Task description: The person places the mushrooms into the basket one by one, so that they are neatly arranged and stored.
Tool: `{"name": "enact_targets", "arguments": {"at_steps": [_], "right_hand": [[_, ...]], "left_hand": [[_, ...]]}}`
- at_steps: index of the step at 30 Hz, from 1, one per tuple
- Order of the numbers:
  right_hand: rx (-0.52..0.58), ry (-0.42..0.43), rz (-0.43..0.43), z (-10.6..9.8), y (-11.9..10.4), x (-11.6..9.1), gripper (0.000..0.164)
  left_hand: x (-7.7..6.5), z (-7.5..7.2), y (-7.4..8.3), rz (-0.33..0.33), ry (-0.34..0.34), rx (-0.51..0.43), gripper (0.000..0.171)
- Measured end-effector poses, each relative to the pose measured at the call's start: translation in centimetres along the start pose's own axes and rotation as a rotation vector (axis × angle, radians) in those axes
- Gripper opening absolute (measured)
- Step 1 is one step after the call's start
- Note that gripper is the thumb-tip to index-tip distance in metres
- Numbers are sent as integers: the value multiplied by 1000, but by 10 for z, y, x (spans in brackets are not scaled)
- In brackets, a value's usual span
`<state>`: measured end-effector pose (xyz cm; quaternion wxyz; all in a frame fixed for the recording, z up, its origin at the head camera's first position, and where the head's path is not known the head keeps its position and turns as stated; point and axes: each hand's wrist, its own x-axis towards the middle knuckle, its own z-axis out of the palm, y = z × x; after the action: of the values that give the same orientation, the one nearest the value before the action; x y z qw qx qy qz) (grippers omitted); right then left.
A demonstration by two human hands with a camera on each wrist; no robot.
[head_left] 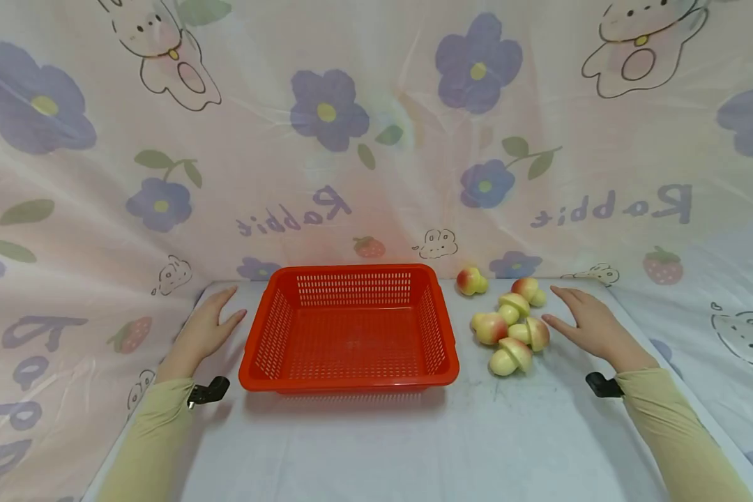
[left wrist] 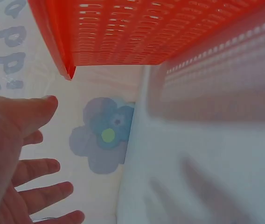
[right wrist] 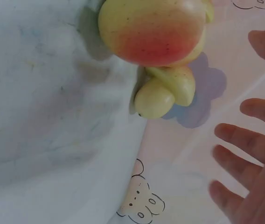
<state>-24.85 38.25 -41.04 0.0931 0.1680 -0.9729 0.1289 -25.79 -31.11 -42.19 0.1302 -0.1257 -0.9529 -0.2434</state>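
Observation:
A red plastic basket point(head_left: 351, 382) with slotted walls stands at the middle of the table. To its right lie several mushroom-shaped toys point(head_left: 511, 355), pale yellow with reddish caps, most of them bunched together and one apart near the back edge. My left hand point(head_left: 202, 333) hovers left of the basket, fingers spread and holding nothing; the left wrist view shows the basket wall point(left wrist: 118, 32) beyond the thumb. My right hand point(head_left: 592, 328) is just right of the toys, its fingers extended towards them and apart from them. In the right wrist view a reddish cap point(right wrist: 156, 32) appears close by.
A white cloth covers the table point(head_left: 351, 453). Behind and at both sides hangs a patterned curtain point(head_left: 401, 174) with flowers and rabbits, meeting the table's back edge. A black wrist camera point(head_left: 210, 390) sits at the left sleeve, another camera point(head_left: 602, 385) at the right.

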Motion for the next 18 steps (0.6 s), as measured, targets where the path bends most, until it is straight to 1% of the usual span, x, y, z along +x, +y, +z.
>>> {"name": "enact_targets", "arguments": {"at_steps": [2, 5, 11, 15, 18], "right_hand": [[43, -23, 19, -4, -3, -1, 72], [117, -51, 61, -8, -7, -2, 70], [263, -25, 131, -14, -16, -3, 63], [327, -17, 195, -19, -22, -4, 62], [357, -5, 220, -21, -26, -6, 60]], "left_hand": [[0, -1, 0, 0, 15, -26, 60], [-1, -4, 1, -26, 17, -88, 61], [0, -11, 7, -119, -15, -250, 63], [1, -15, 13, -130, -27, -316, 62], [2, -17, 17, -130, -45, -405, 60]]}}
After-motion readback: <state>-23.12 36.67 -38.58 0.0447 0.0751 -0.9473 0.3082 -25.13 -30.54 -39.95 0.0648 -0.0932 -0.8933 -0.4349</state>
